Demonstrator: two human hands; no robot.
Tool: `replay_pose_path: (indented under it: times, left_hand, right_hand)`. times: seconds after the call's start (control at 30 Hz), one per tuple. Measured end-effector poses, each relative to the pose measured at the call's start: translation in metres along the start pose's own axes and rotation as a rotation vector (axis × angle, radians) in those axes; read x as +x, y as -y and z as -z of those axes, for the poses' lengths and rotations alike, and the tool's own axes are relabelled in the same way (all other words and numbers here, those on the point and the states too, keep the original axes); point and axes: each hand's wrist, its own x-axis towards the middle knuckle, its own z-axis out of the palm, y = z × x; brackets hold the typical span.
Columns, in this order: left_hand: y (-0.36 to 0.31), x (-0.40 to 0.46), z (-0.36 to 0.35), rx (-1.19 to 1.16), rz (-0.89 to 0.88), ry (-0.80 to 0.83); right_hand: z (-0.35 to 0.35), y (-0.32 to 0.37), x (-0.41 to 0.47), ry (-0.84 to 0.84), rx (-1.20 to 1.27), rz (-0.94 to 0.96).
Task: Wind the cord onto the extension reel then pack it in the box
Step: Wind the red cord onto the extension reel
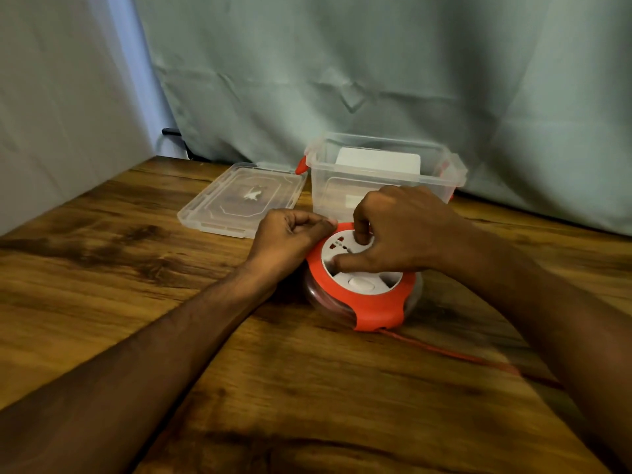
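A round extension reel (367,299) with a red rim, a white socket face and a clear lower body lies flat on the wooden table (136,268). Its red cord (444,352) runs out of the front slot toward the right and passes under my right forearm. My right hand (400,227) sits on top of the reel, thumb and fingers curled into recesses of the white face. My left hand (290,237) is curled at the reel's left rim, its fingertips against the red edge. The clear plastic box (386,172) stands open just behind the reel.
The box's clear lid (242,200) lies flat on the table to the left of the box. A white item (378,160) stands inside the box. A grey-green curtain (376,63) hangs close behind the table.
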Motion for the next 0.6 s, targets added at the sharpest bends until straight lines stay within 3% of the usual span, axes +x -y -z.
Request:
replay_pose_path:
  times: [0.2,0.4,0.53,0.6]
  left_hand:
    - [0.0,0.0,0.0,0.003,0.007,0.011]
    - [0.002,0.001,-0.001,0.013,0.012,0.002]
    - [0.001,0.0,-0.001,-0.007,0.014,0.004]
    - [0.001,0.0,0.0,-0.001,0.001,0.003]
  right_hand:
    - [-0.011,0.001,0.002,-0.024,-0.013,-0.122]
    - [-0.015,-0.009,0.003,0.071,0.112,-0.213]
    - [-0.004,-0.012,0.004,0.094,0.117,-0.117]
    - [0.006,-0.013,0.003,0.149,0.284,0.025]
